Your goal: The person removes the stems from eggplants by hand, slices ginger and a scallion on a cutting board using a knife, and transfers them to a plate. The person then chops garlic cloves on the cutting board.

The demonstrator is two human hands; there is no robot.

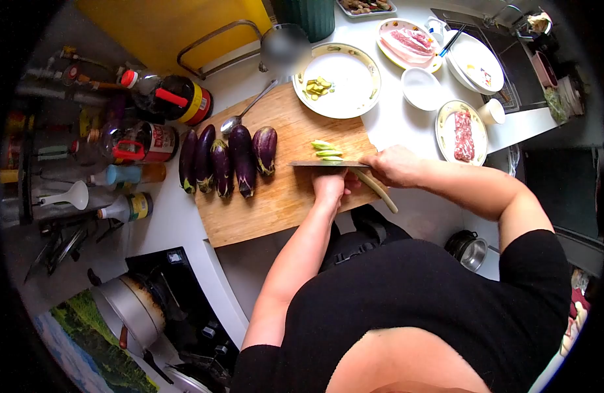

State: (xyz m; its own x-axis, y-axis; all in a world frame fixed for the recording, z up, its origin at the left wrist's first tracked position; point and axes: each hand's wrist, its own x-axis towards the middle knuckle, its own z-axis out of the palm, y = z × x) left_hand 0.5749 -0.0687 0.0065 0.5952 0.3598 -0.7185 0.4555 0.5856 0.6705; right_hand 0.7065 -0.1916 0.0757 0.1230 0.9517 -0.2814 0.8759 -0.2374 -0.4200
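The right hand [392, 167] is closed on the knife [315, 164], whose blade lies across the right part of the board [256, 216] on the bench [410, 131]. The left hand [331, 188] is bent close in against the near side of the blade; whether it grips anything cannot be told, since its fingertips are hidden. That closeness looks like the chief danger: a stroke drifting toward the near edge could nick those fingers. The green slices [329, 153] lie just beyond the blade, and a careless push might scatter them toward the plate [344, 95] overlapping the board's far right corner. The pale stick [382, 195], slanting out past the board's near right edge, could be knocked by a wrist and roll or tip off. Toward the left edge, the eggplants [221, 169] are round enough that a jolt to the board could set one rolling.
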